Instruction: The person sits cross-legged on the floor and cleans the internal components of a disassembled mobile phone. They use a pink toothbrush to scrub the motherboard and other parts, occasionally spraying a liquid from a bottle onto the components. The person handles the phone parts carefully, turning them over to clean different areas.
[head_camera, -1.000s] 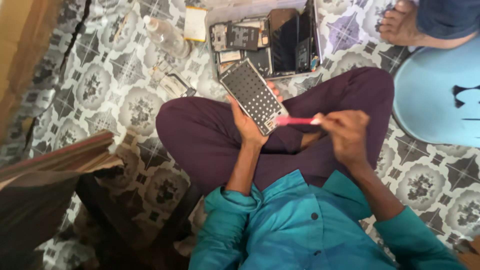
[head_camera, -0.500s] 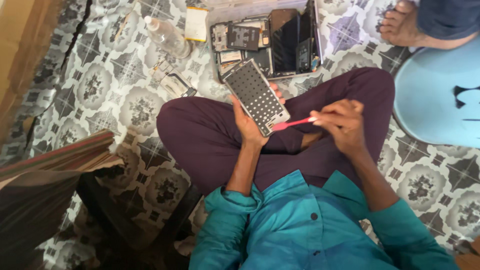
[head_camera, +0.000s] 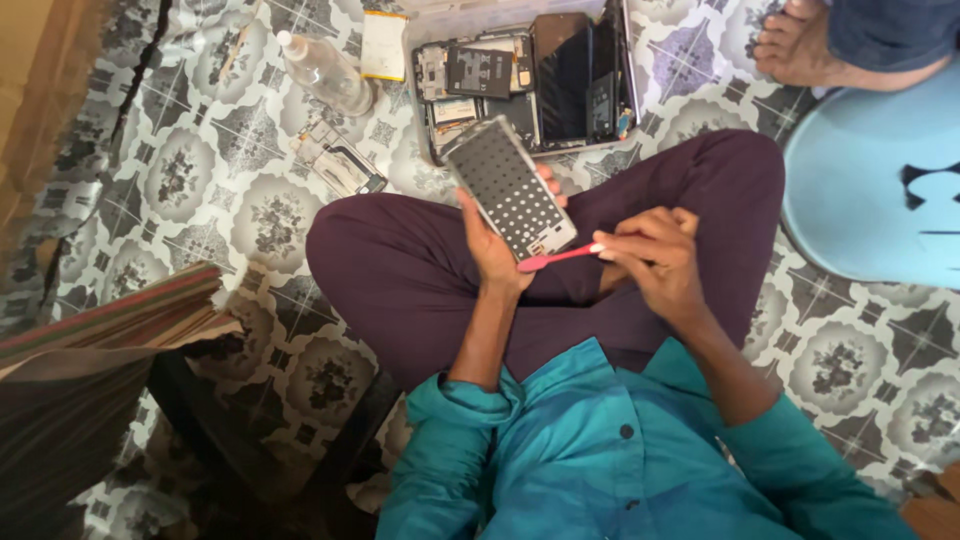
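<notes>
The phone frame (head_camera: 510, 190), a grey panel dotted with small holes, sits tilted above the person's crossed legs, gripped at its lower edge by the left hand (head_camera: 492, 245), whose fingers wrap around it. The right hand (head_camera: 655, 255) pinches a pink tool (head_camera: 560, 258) between its fingers; the tool's tip now touches the frame's lower corner, whereas a second ago it lay higher across the frame's edge. Beyond the frame, a tray (head_camera: 625, 95) of opened phones rests on the patterned floor (head_camera: 190, 180), with a clear bottle (head_camera: 325, 72) beside it, unmoved.
</notes>
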